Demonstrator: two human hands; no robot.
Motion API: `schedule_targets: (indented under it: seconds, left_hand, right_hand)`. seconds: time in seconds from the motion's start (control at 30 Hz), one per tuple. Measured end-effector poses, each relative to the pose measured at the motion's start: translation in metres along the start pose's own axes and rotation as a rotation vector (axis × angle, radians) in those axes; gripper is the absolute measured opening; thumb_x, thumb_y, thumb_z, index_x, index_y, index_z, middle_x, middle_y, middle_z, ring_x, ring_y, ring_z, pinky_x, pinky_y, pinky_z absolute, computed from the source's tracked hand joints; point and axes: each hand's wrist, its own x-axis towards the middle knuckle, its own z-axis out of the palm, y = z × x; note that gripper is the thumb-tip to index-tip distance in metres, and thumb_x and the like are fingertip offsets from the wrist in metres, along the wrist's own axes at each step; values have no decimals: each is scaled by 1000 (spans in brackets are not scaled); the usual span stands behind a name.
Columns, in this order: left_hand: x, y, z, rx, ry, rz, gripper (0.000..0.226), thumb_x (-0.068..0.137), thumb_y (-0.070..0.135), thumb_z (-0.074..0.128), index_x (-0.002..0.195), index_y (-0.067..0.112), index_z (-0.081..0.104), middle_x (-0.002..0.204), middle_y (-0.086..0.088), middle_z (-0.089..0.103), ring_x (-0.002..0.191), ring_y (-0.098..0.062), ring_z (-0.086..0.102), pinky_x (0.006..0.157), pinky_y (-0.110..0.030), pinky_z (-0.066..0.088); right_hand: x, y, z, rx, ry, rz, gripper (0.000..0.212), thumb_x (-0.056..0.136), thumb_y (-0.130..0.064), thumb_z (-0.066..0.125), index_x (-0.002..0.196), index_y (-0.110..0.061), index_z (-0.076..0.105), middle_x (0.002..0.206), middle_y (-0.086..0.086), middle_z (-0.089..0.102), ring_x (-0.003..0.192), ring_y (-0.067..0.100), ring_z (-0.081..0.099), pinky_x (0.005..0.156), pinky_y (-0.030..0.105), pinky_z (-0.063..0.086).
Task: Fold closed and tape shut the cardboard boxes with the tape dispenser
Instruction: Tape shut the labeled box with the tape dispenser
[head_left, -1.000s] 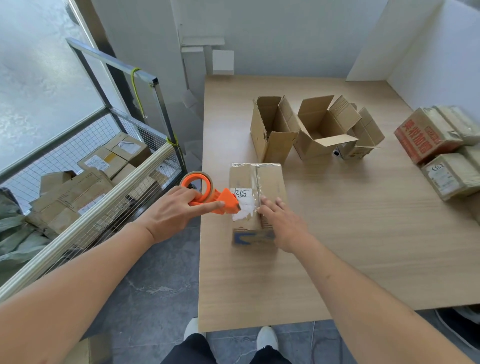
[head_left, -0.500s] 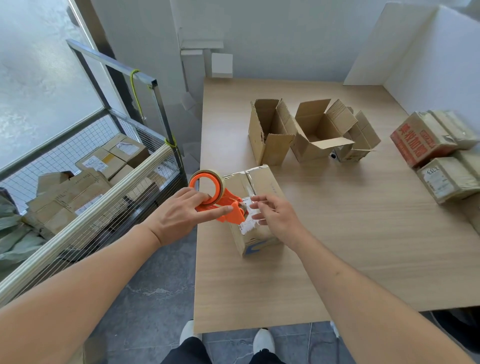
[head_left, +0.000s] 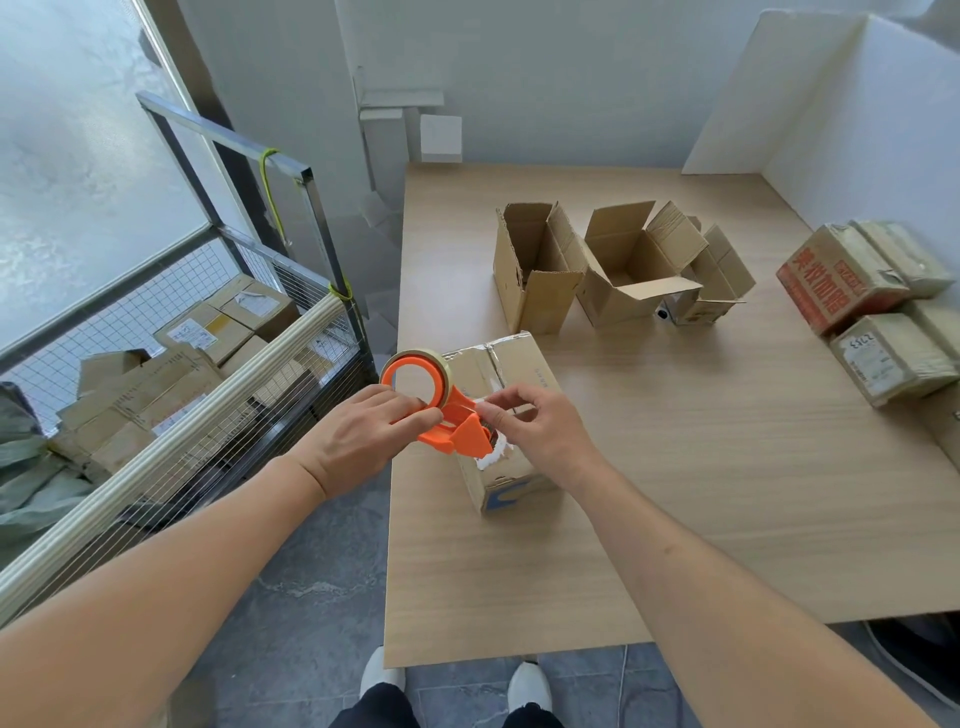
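Observation:
A closed cardboard box (head_left: 511, 374) with a torn white label stands near the table's left edge, its top flaps folded shut. Just above its near end, my left hand (head_left: 358, 434) grips an orange tape dispenser (head_left: 441, 410) that carries a roll of clear tape. My right hand (head_left: 540, 428) pinches the loose end of the tape at the dispenser's mouth, over the box top. Farther back stand three open cardboard boxes: a tall one (head_left: 535, 270), a wider one (head_left: 631, 265) and a smaller one (head_left: 714, 280).
Taped boxes, one with red print (head_left: 836, 280) and one with a white label (head_left: 888, 358), lie at the table's right side. A wire cage cart (head_left: 218, 332) full of boxes stands left of the wooden table (head_left: 727, 493). White boards lean at the back right.
The box has turned slightly on the table. My left hand lifted the dispenser over the box's near end. My right hand left the box top and took the tape end.

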Motion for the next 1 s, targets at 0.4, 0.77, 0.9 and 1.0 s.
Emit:
schedule_targets:
  seconds: [0.4,0.77,0.9,1.0]
  left_hand:
    - [1,8,-10,12,-4,34,51,86,7,77,127,12,46,106,-14,72,88,-31,70,90,-45,57]
    - [2,10,-7,-50,-40,9,43,90,11,74,125,12,49,105,-10,73,87,-29,70,88,-41,57]
    - [2,14,-8,-61,-50,4,27,101,21,53,126,13,48,105,-9,72,89,-29,69,90,-43,56]
    - [1,16,-6,-75,-92,-18,34,98,11,60,130,13,49,107,-9,70,89,-30,66,89,-45,55]
  right_hand:
    - [9,-12,-13,-388,-108,-162,11,84,-25,84,92,-19,79,79,-16,70,74,-2,64,74,26,56]
    - [-4,-13,-19,-696,-195,-342,30,93,-10,60,121,-16,70,101,1,72,94,21,64,82,44,54]
    - [-7,-12,-15,-667,-140,-336,31,90,-3,58,118,-14,66,97,1,68,91,20,61,79,44,54]
    - [-9,-8,-14,-637,-129,-333,29,85,2,60,109,-15,62,94,-1,64,86,21,59,75,44,55]
